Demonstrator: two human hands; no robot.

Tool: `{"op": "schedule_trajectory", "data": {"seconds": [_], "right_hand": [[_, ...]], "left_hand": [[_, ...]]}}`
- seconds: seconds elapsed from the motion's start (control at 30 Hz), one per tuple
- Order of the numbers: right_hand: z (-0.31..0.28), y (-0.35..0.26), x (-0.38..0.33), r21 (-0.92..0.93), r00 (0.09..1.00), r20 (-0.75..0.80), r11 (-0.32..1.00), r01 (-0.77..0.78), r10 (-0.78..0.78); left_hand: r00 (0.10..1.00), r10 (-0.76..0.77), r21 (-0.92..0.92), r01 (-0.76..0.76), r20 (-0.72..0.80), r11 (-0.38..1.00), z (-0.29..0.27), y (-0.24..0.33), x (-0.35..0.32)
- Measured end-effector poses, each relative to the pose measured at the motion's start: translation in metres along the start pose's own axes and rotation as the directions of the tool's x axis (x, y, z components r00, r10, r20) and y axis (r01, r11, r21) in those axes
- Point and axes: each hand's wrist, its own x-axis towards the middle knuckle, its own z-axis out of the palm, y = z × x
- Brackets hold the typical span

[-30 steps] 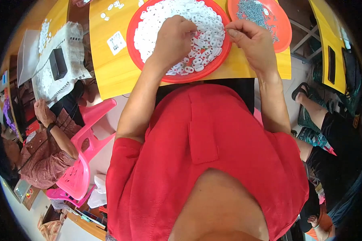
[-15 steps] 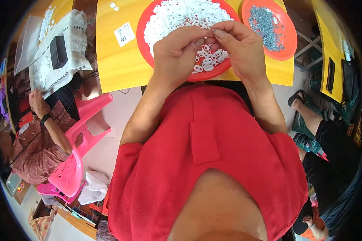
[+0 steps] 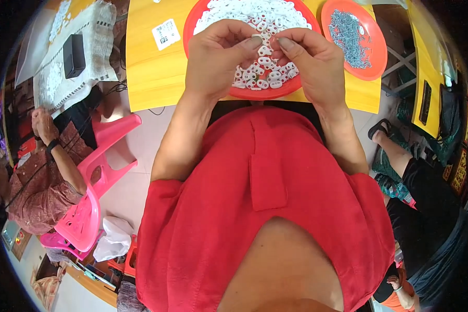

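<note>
Over a round red tray (image 3: 188, 32) heaped with small white oval plastic pieces with holes (image 3: 239, 11), both my hands are raised. My left hand (image 3: 210, 65) is closed in a pinch, thumb against forefinger; anything between them is too small to name. Facing it, my right hand (image 3: 320, 65) also pinches with thumb and forefinger, and what it holds cannot be made out. A small gap separates the two sets of fingertips. Right of the tray, an orange-red plate (image 3: 375, 49) carries many small silver screws (image 3: 348, 39).
The tray and plate stand on a yellow table (image 3: 151, 78), with a white printed label (image 3: 166, 34) at left. A seated person (image 3: 47, 182) is by a pink chair (image 3: 91, 208) and a cloth-covered table with a black box (image 3: 74, 56). Another person's leg (image 3: 395, 153) shows at right.
My fingertips, which met over the tray, have moved slightly apart. The whole view has shifted a little, and more of the white pieces shows between my hands.
</note>
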Motion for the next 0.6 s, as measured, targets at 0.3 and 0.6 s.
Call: {"op": "schedule_trajectory", "data": {"seconds": [0.3, 0.6], "right_hand": [[0.006, -0.011, -0.004, -0.041, 0.998, -0.03, 0.998, 0.052, -0.053], [0.007, -0.014, -0.006, -0.039, 0.996, -0.003, 0.995, 0.088, -0.089]], "left_hand": [[0.996, -0.088, -0.229, 0.093, 0.032, 0.969, 0.011, 0.008, -0.005], [0.999, -0.022, -0.095, 0.025, 0.03, 0.995, 0.013, 0.011, -0.008]]}}
